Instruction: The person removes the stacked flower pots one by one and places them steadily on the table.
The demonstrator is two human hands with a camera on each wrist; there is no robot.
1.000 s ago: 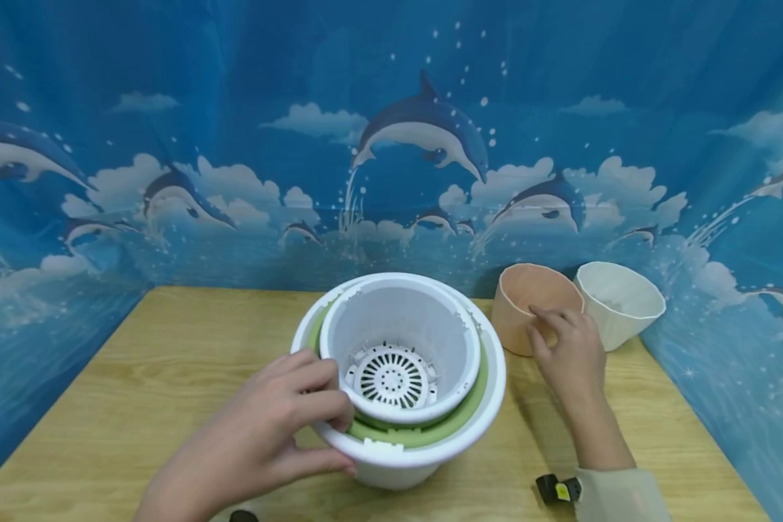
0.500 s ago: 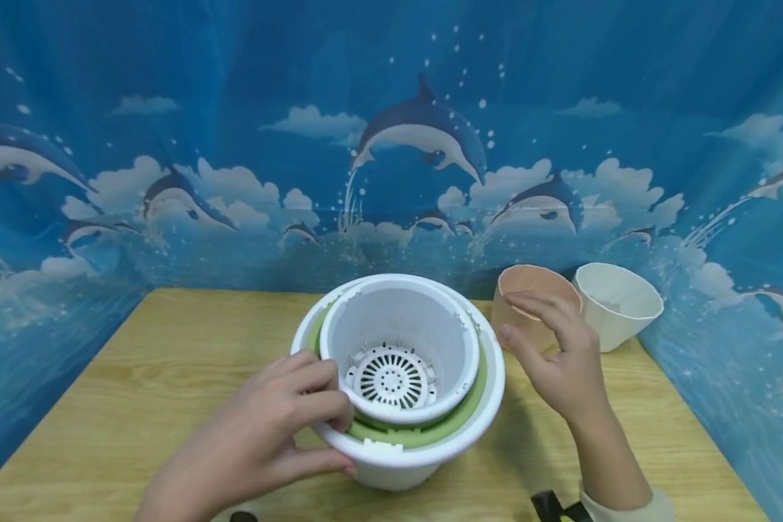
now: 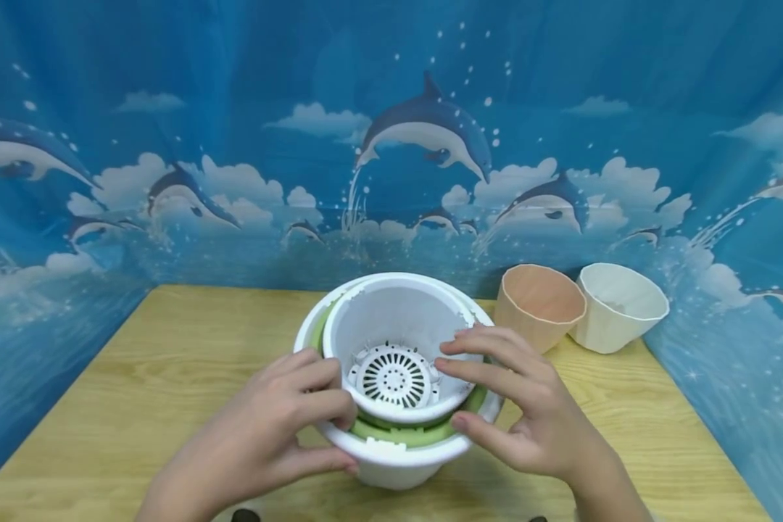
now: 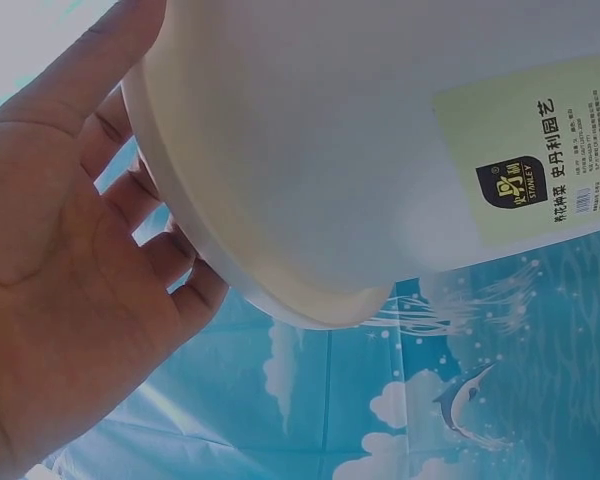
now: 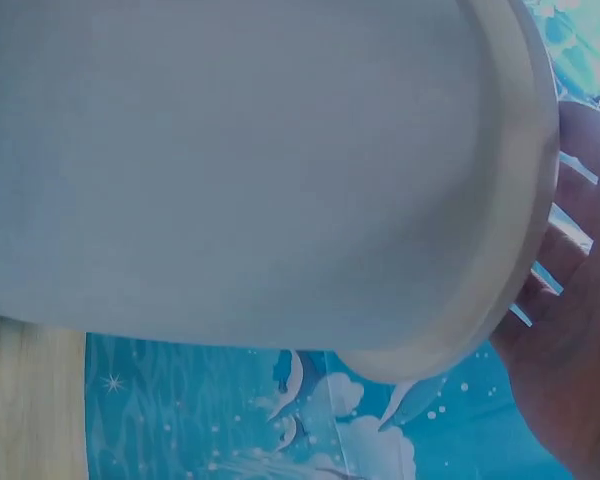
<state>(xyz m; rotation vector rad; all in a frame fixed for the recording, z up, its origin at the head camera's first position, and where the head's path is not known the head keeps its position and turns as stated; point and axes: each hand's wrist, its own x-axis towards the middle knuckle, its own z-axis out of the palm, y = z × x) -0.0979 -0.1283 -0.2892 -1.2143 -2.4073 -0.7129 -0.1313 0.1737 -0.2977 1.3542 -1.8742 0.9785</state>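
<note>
The left hand (image 3: 270, 424) is gripping the rim of the big white pot (image 3: 394, 475), fingers curling over it. The right hand (image 3: 528, 399) is holding its fingers parted across the pot's right side; I cannot tell whether they are touching. The pot is sitting between both hands, a green pot (image 3: 424, 436) and a small white pot (image 3: 398, 312) nesting inside. Beyond it, rightward, an orange pot (image 3: 539, 301) and a cream pot (image 3: 608, 328) are standing on the table (image 3: 202, 348).

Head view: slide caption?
Left hand grips nested pots, right hand opposite; peach pot and cream pot behind, to the right.
</note>
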